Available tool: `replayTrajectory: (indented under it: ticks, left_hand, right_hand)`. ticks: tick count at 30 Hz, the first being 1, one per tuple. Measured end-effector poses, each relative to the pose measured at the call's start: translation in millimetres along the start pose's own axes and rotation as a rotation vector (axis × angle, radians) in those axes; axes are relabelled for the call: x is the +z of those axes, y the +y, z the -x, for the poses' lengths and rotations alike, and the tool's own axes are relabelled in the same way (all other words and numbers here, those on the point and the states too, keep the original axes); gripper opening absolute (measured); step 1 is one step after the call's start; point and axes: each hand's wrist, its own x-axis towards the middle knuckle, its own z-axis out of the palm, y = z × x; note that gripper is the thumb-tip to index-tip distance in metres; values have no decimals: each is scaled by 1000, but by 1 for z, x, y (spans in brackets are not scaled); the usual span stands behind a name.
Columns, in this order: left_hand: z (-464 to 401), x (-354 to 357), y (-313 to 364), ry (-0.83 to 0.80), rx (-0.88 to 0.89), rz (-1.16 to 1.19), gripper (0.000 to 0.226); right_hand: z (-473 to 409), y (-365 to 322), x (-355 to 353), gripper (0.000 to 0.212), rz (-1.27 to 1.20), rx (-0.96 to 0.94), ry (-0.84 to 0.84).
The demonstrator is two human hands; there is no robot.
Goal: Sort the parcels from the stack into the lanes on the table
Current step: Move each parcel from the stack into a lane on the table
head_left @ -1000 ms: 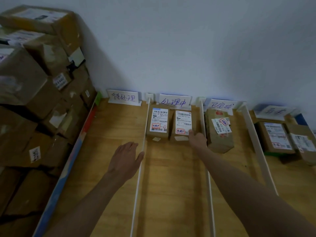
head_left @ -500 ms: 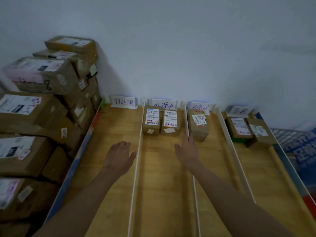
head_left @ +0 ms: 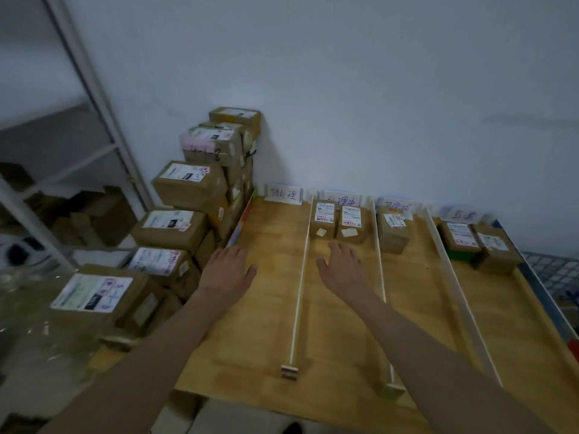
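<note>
wooden tabletop (head_left: 269, 308), white wall | 4 lanes, far edge: 0/2/1/2 parcels | left hand (head_left: 226, 270), right hand (head_left: 343, 267) spread, empty

**Four lanes ahead of us, the stack off to the left**

We're looking down on the table (head_left: 275, 308), split by three dividers (head_left: 300, 277) into four lanes running away to the wall. At the far end of each stands a sign card (head_left: 284, 193). The leftmost lane holds no parcel. In the second, two parcels (head_left: 322, 219) sit side by side, touching, right under their card. The third has one parcel (head_left: 393, 228) against its left divider. The fourth (far right) holds two more (head_left: 460, 237). Left of the table rises the stack (head_left: 188, 195), and left of that a shelf rack (head_left: 94, 98).
</note>
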Motion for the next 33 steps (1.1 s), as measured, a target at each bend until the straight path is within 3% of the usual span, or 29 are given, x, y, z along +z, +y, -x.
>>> replayTrajectory:
  ticks: [10,14,19,23,29,33]
  left_hand:
    - [67,-44,-108,140,-178,10,43]
    - [75,-48,-169,110,-272,55,55]
    - [81,-49,-237,83,-300,43,47]
    - [80,-44,-284,25,-384,117,55]
    - [80,-21,-322,-154,-540,355,69]
    - [84,-8,-323,-168,-569,488,62]
  right_hand:
    - [30,-112,19,51,-99,-132,-64]
    - [35,-161,39,53,-146,-165,-135]
    - [36,-223,78,60,-182,-133,-270]
    - [39,-265,107,67,-287,-97,-389]
    - [48,-311,129,64,-457,-14,-482]
    - [52,-326,143,62,-555,49,-514]
